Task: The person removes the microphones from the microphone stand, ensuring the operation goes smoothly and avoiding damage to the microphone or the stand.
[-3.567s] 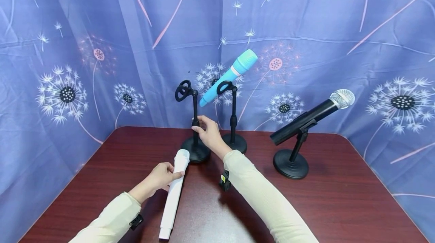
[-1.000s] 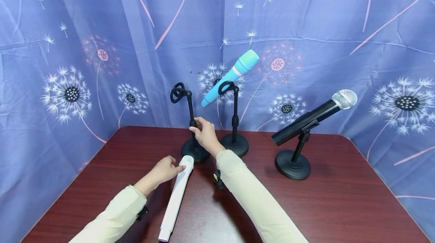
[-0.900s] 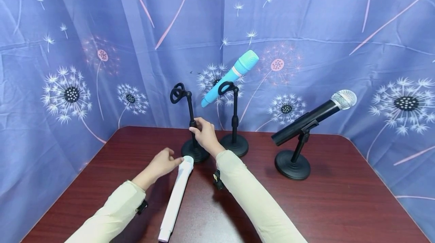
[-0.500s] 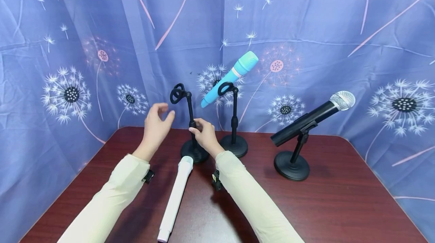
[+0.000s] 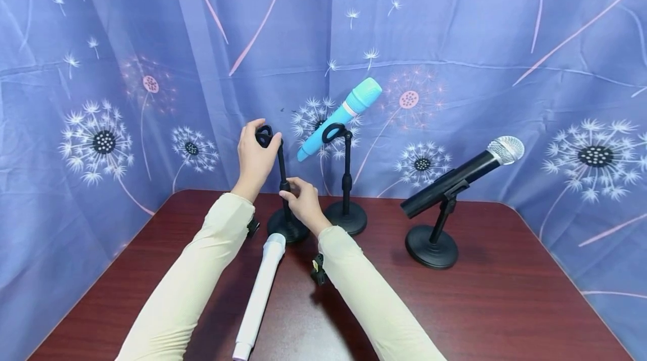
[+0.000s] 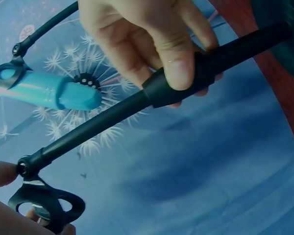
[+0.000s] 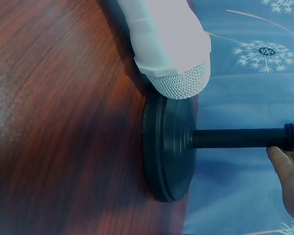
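Near the table's back left stands a black microphone stand (image 5: 282,167) with a round base. My right hand (image 5: 303,202) grips the collar halfway up its pole, thumb against the collar in the left wrist view. At the top, my left hand (image 5: 256,159) holds the double-ring clip (image 6: 46,200); the thumb touches its joint and fingertips show behind the rings. A white microphone (image 5: 260,293) lies on the table below, out of both hands. Its mesh head (image 7: 181,83) is beside the stand's base (image 7: 169,147); whether they touch, I cannot tell.
Just right, a second stand (image 5: 346,181) carries a blue microphone (image 5: 328,128), tilted. Farther right, a black microphone with a silver head (image 5: 455,178) rests on a third stand (image 5: 433,246). A blue dandelion-print curtain (image 5: 455,24) hangs behind the dark red table (image 5: 505,305).
My left hand has let go of the white microphone, now lying on the table, and has risen to the stand's clip. My right hand stays on the pole, which has tilted slightly left.
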{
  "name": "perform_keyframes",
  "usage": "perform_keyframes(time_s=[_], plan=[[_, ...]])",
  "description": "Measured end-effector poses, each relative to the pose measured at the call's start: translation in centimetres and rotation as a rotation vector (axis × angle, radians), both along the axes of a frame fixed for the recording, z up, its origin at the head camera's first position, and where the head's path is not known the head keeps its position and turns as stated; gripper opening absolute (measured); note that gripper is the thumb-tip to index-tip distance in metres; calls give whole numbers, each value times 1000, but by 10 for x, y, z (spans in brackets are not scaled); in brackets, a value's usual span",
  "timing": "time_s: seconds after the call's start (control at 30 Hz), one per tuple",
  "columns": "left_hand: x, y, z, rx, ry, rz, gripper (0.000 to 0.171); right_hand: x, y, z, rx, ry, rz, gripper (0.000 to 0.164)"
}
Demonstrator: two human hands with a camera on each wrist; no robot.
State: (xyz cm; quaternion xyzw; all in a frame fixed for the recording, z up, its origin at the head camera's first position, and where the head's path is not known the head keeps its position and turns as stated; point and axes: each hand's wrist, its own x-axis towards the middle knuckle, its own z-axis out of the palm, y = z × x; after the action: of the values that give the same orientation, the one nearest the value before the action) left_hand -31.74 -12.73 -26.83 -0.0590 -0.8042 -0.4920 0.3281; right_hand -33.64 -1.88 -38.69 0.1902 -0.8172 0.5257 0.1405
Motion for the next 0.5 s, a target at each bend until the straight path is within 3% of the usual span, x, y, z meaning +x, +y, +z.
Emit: perform_keyframes(time_s=[0.5], plan=[[-5,-2,-1,5,-32,-13,45,-1,0,-2,-73,-13,16,32]])
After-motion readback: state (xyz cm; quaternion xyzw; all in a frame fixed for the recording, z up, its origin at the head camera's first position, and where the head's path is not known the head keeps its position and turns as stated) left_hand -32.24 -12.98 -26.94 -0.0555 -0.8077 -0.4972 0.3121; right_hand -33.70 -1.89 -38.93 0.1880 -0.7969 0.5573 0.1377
